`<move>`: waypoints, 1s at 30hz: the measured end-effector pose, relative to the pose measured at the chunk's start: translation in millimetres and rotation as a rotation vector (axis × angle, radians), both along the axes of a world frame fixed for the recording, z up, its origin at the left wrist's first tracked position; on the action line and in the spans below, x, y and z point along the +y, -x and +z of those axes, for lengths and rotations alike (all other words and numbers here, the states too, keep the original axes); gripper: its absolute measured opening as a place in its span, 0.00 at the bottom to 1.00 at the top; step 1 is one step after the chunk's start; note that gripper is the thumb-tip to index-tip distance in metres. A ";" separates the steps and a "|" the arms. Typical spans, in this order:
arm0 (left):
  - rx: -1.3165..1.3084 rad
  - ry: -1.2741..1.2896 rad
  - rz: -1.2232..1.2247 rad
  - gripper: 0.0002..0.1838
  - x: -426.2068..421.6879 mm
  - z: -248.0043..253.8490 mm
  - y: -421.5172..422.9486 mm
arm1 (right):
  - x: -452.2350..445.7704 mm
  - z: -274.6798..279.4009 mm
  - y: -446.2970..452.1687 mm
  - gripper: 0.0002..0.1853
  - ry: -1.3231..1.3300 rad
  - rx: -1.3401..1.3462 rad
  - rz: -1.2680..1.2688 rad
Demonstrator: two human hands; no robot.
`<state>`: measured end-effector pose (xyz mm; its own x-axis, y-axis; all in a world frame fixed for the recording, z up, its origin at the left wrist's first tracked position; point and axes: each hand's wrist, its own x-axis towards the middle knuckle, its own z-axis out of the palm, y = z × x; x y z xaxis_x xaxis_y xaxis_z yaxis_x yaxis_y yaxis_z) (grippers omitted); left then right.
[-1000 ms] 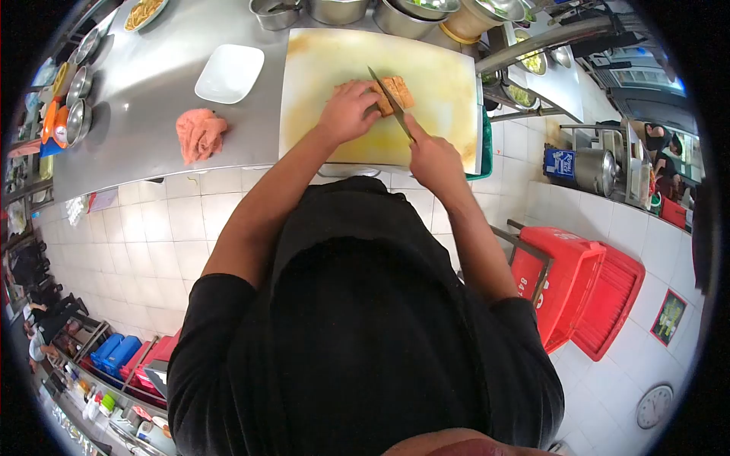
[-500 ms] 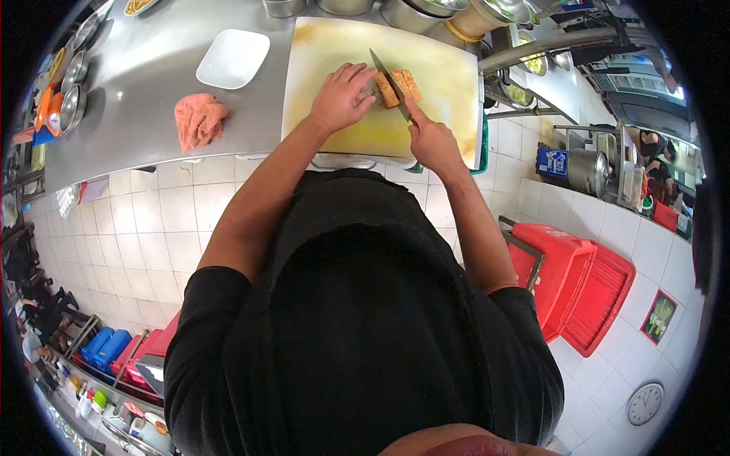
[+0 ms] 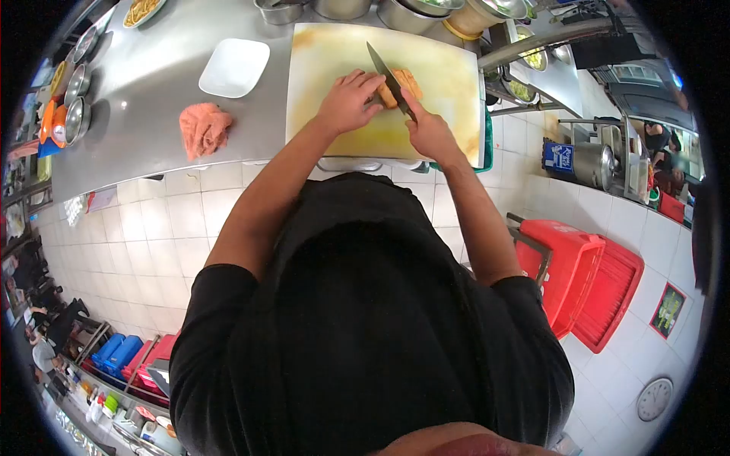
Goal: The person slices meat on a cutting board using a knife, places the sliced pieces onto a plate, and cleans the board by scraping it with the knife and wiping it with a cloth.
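Observation:
A golden-brown fried food block (image 3: 389, 98) lies on the white, yellow-stained cutting board (image 3: 327, 53), with more of the same food right of the blade. My left hand (image 3: 351, 103) rests at the block's left side, its curled fingertips and thumb against it. In my right hand (image 3: 433, 137) is a kitchen knife (image 3: 382, 68), gripped near the base of its blade. The blade points away and slightly left, passing between the food's left and right portions. Its lower edge is hidden, so how deep it sits I cannot tell.
Left of the board are a white square dish (image 3: 234, 68) and a crumpled pink cloth (image 3: 205, 131). Metal pots (image 3: 403, 19) line the board's far side. Steel bowls (image 3: 77, 114) stand at the far left. An open red bin (image 3: 566, 258) is to my right.
My left hand has moved right, its fingers now against the block and covering part of it. The knife stays between the portions. The whole view has shifted slightly.

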<state>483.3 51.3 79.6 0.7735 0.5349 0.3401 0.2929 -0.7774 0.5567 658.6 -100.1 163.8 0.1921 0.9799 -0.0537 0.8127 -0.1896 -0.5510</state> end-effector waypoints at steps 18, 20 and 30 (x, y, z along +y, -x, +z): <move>0.104 -0.009 -0.028 0.33 -1.0 7.8 3.0 | -3.5 -33.3 -3.0 0.41 0.074 -0.031 -0.070; 0.162 -0.006 -0.041 0.32 -4.3 10.2 6.5 | -8.4 -21.0 -2.8 0.40 0.010 0.023 -0.082; 0.104 -0.073 -0.045 0.31 -8.2 0.6 7.9 | -17.1 -9.8 7.5 0.38 -0.248 0.061 -0.136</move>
<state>475.4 43.1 80.1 0.8292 0.4758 0.2932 0.3104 -0.8284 0.4663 651.1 -117.1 154.0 0.3265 0.9300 0.1688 0.7532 -0.1481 -0.6409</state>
